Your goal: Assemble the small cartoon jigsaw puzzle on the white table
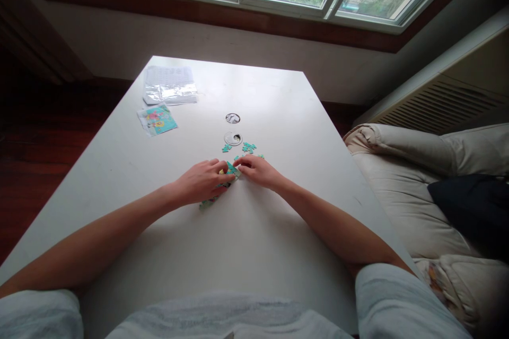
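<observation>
My left hand (202, 181) lies over a small section of joined jigsaw puzzle (230, 169), its fingers bent around the teal and yellow pieces and steadying them. Much of that section is hidden beneath the fingers. At the section's upper right edge, my right hand (256, 169) has thumb and forefinger pinched together on a jigsaw piece, mostly covered by the fingertips. Loose teal puzzle pieces (249, 147) lie just beyond the right hand, and a smaller cluster of pieces (226, 148) sits to their left. More pieces (207, 204) show below my left hand.
The white table (278, 111) has a round grommet cover (233, 139) and a round hole (233, 118) past the pieces. Toward the far left lie a colourful picture sheet (158, 118) and a clear plastic bag (170, 86). A beige sofa (405, 169) stands at right.
</observation>
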The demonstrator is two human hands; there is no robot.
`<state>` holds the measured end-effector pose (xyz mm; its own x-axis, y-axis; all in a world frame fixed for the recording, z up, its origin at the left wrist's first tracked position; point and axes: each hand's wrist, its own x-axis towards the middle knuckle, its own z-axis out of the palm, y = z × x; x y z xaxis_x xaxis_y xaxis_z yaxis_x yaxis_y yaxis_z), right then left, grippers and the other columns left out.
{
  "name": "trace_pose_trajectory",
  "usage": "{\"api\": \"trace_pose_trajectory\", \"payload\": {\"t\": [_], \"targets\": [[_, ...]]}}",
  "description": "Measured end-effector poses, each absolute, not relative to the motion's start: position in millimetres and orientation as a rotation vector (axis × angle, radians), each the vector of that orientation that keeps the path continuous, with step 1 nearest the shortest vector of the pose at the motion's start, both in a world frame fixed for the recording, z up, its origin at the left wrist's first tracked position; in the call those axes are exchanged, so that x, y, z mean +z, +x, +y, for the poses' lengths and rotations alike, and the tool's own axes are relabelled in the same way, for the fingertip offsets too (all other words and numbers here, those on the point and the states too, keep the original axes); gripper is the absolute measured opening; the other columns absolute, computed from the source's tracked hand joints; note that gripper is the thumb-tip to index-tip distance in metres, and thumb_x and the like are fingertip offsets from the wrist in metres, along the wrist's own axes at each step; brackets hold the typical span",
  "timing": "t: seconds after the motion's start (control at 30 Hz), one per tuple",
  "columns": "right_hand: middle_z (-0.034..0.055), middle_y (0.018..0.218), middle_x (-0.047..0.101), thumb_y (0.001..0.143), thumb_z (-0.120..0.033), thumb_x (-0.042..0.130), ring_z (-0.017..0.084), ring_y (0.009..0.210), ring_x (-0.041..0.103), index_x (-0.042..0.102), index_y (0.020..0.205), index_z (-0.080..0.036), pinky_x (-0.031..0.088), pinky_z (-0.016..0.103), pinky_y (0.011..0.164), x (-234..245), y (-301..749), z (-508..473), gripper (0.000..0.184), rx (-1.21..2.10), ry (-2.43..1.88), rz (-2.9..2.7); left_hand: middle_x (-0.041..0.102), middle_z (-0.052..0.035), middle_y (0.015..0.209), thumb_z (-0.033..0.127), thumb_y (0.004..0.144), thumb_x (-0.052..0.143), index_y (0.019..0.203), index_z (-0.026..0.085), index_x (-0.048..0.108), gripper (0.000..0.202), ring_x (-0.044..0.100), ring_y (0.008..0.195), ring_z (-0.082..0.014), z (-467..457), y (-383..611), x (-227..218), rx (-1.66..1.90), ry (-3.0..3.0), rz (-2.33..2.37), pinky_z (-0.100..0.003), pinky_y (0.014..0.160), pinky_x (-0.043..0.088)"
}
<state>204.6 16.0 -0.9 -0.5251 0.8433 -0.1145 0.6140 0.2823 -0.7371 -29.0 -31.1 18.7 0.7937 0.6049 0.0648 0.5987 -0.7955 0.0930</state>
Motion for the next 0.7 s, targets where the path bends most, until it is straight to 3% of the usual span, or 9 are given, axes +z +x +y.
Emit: {"api": "trace_pose_trajectory", "payload": {"t": [0.33, 0.7], "targets": [[-0.0001, 0.086, 0.07, 0.087, -0.026, 0.063, 0.012, 0.075, 0.059, 0.069, 0.096, -0.022, 0.04, 0.025, 0.07, 3, 198, 2, 0.012, 1.007, -1.305, -2.182, 0.059, -0.0098, 0.124, 0.033, 0.098, 0.054, 0.126, 0.03, 0.065, 0.03, 0.057, 0.102, -0.023, -32, -28, 19, 0.181, 2.878, 1.014, -0.037, 0.089, 0.049], [0.0003, 0.082, 0.068, 0.088, -0.018, 0.064, 0.014, 0.08, 0.058, 0.067, 0.107, -0.022, 0.036, 0.025, 0.074, -1, 201, 4, 0.02, 0.816, -1.251, -2.349, 0.061, -0.0088, 0.122, 0.033, 0.099, 0.051, 0.124, 0.031, 0.067, 0.03, 0.057, 0.099, -0.0218, -29, -28, 16, 0.218, 2.847, 1.012, -0.036, 0.088, 0.049]]}}
